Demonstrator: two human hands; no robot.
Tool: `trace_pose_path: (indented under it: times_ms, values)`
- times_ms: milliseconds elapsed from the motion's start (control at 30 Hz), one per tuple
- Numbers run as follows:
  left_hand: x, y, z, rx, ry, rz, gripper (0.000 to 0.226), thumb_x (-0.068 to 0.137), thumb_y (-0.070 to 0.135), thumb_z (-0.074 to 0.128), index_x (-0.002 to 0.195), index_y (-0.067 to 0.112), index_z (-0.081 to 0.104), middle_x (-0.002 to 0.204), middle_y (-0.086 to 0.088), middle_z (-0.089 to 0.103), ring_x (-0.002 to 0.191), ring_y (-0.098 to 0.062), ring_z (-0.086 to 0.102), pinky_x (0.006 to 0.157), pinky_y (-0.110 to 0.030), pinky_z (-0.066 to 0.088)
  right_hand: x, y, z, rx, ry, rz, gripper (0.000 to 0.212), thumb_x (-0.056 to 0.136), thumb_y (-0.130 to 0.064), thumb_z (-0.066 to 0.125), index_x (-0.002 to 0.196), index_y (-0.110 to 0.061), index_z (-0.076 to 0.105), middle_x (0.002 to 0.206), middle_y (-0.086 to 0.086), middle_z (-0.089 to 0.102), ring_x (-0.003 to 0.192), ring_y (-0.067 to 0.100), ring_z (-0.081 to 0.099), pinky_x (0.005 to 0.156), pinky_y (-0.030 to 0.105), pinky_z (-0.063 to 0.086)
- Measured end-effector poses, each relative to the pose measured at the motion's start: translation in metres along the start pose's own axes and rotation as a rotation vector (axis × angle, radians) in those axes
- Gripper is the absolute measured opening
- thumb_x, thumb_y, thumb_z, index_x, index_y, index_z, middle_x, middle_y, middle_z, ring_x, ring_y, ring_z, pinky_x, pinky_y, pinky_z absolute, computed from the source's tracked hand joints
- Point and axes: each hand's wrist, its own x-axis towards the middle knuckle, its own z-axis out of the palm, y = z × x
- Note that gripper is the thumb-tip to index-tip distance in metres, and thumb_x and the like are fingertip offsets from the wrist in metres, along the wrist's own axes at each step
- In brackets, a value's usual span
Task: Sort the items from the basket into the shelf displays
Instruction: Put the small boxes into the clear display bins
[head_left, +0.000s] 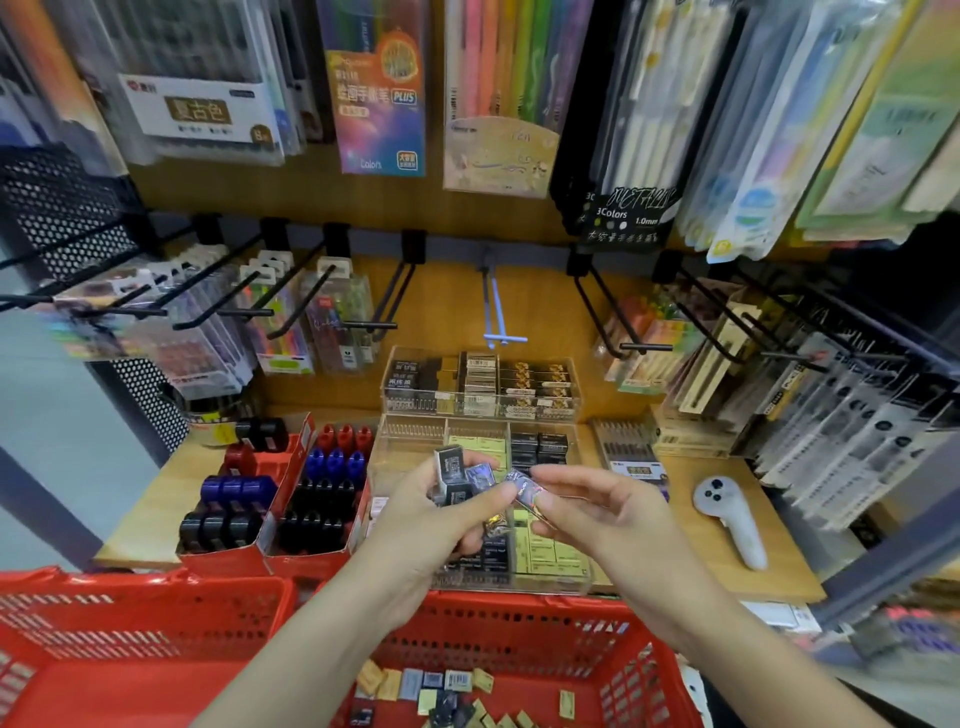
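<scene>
My left hand (441, 512) holds a small stack of black boxed packets (453, 475) above the clear acrylic display tray (584, 584) on the wooden shelf. My right hand (587, 512) pinches one shiny holographic packet (524, 492) between thumb and fingers, right beside the left hand's stack. Below both forearms sits a red plastic basket (519, 631) with several small yellow, grey and black packets (441, 683) loose on its bottom. The tray's compartments hold black packets and yellow ones.
A second clear tray (480, 382) of black boxes stands behind. Red cardboard boxes of black, blue and red ink bottles (322, 488) sit at left. A white controller (732, 519) lies on the shelf at right. Pen packs hang on black hooks above. Another red basket (130, 639) lies lower left.
</scene>
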Motion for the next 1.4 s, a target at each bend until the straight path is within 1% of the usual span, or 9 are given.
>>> trace_pose_path:
  times_ms: [233, 500, 633, 733, 833, 967, 1067, 1267, 1400]
  values:
    - [0.002, -0.004, 0.001, -0.081, 0.043, -0.017, 0.032, 0.078, 0.023, 0.082, 0.106, 0.021, 0.068, 0.056, -0.002, 0.051, 0.046, -0.012, 0.042, 0.047, -0.022, 0.038, 0.005, 0.011, 0.001, -0.379, 0.197, -0.250, 0.030, 0.071, -0.019, 0.086, 0.093, -0.036, 0.075, 0.094, -0.013, 0.069, 0.084, -0.002, 0.065, 0.072, 0.011, 0.052]
    - [0.032, -0.008, 0.000, 0.035, 0.088, -0.076, 0.020, 0.091, 0.021, 0.071, 0.109, 0.017, 0.064, 0.055, 0.005, 0.059, 0.048, -0.009, 0.045, 0.044, -0.018, 0.040, 0.053, 0.013, -0.011, -0.859, 0.109, -0.380, 0.025, 0.081, -0.027, 0.080, 0.105, -0.027, 0.075, 0.090, -0.015, 0.060, 0.080, 0.001, 0.061, 0.072, 0.010, 0.052]
    - [0.057, 0.000, -0.009, -0.124, 0.132, -0.143, 0.018, 0.097, 0.008, 0.059, 0.114, 0.002, 0.059, 0.080, -0.009, 0.073, 0.048, -0.009, 0.045, 0.038, -0.018, 0.036, 0.109, 0.009, -0.033, -1.052, 0.198, -0.359, 0.025, 0.083, -0.031, 0.077, 0.107, -0.028, 0.073, 0.089, -0.015, 0.060, 0.073, -0.004, 0.056, 0.063, 0.001, 0.042]
    - [0.069, 0.001, -0.023, -0.163, 0.119, -0.186, 0.022, 0.100, 0.009, 0.054, 0.116, -0.005, 0.060, 0.061, -0.004, 0.065, 0.047, -0.010, 0.044, 0.038, -0.019, 0.036, 0.158, 0.008, -0.051, -1.152, 0.323, -0.238, 0.028, 0.087, -0.027, 0.073, 0.114, -0.020, 0.071, 0.088, -0.005, 0.065, 0.073, 0.007, 0.061, 0.069, 0.011, 0.050]
    - [0.071, 0.001, -0.028, -0.164, 0.111, -0.180, 0.016, 0.099, 0.008, 0.055, 0.111, 0.000, 0.061, 0.074, -0.010, 0.072, 0.047, -0.010, 0.043, 0.041, -0.021, 0.035, 0.202, 0.015, -0.061, -1.291, 0.306, -0.178, 0.027, 0.092, -0.015, 0.067, 0.118, -0.010, 0.068, 0.104, 0.012, 0.071, 0.098, 0.028, 0.067, 0.090, 0.034, 0.054]
    - [0.072, -0.005, -0.031, -0.138, 0.083, -0.197, 0.023, 0.098, 0.008, 0.056, 0.120, 0.001, 0.058, 0.068, -0.004, 0.071, 0.048, -0.011, 0.043, 0.040, -0.021, 0.036, 0.234, 0.020, -0.059, -1.380, 0.291, -0.036, 0.024, 0.092, -0.011, 0.065, 0.116, -0.005, 0.064, 0.110, 0.012, 0.067, 0.099, 0.029, 0.066, 0.080, 0.030, 0.050]
    - [0.075, -0.010, -0.033, -0.117, 0.073, -0.225, 0.026, 0.099, 0.010, 0.056, 0.123, 0.001, 0.058, 0.060, 0.000, 0.066, 0.049, -0.012, 0.044, 0.042, -0.022, 0.037, 0.252, 0.020, -0.056, -1.438, 0.304, 0.022, 0.024, 0.092, -0.008, 0.065, 0.116, -0.009, 0.069, 0.115, 0.012, 0.067, 0.101, 0.029, 0.066, 0.087, 0.033, 0.055]
    - [0.076, -0.011, -0.032, -0.188, 0.076, -0.247, 0.020, 0.096, 0.006, 0.059, 0.116, 0.005, 0.056, 0.101, -0.011, 0.076, 0.051, -0.010, 0.046, 0.050, -0.023, 0.038, 0.257, 0.027, -0.058, -1.557, 0.284, 0.011, 0.024, 0.091, -0.019, 0.069, 0.114, -0.014, 0.070, 0.116, 0.010, 0.066, 0.100, 0.026, 0.066, 0.084, 0.030, 0.055]
    - [0.072, -0.011, -0.029, -0.202, 0.058, -0.224, 0.027, 0.092, 0.014, 0.065, 0.115, 0.000, 0.064, 0.073, 0.001, 0.070, 0.049, -0.010, 0.045, 0.042, -0.018, 0.036, 0.235, 0.025, -0.060, -1.391, 0.287, -0.172, 0.029, 0.095, -0.022, 0.063, 0.120, -0.008, 0.066, 0.120, 0.012, 0.062, 0.106, 0.029, 0.062, 0.085, 0.029, 0.047]
